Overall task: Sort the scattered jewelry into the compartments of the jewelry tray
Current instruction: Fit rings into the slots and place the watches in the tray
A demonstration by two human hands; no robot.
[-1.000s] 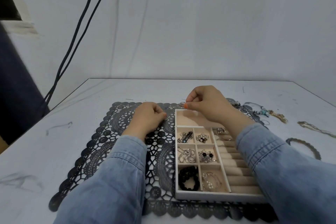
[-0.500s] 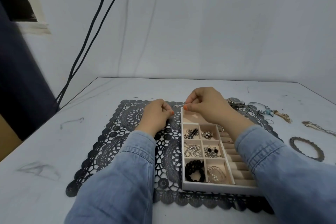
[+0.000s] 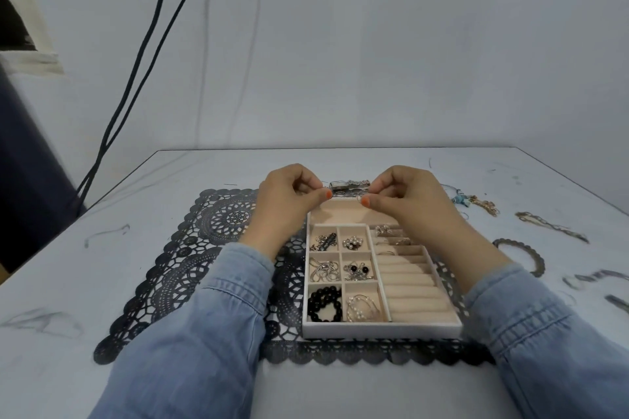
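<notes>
Pinching perhaps a thin chain, both hands (image 3: 289, 196) (image 3: 405, 196), above jewelry tray's (image 3: 381, 329) far compartment

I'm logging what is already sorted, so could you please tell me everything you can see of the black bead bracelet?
The black bead bracelet is a closed ring of round, glossy black beads, apparently in more than one strand. It lies flat in the near-left compartment of the white jewelry tray, filling most of it, with pale lining showing through its centre. Neither hand touches it.
</notes>
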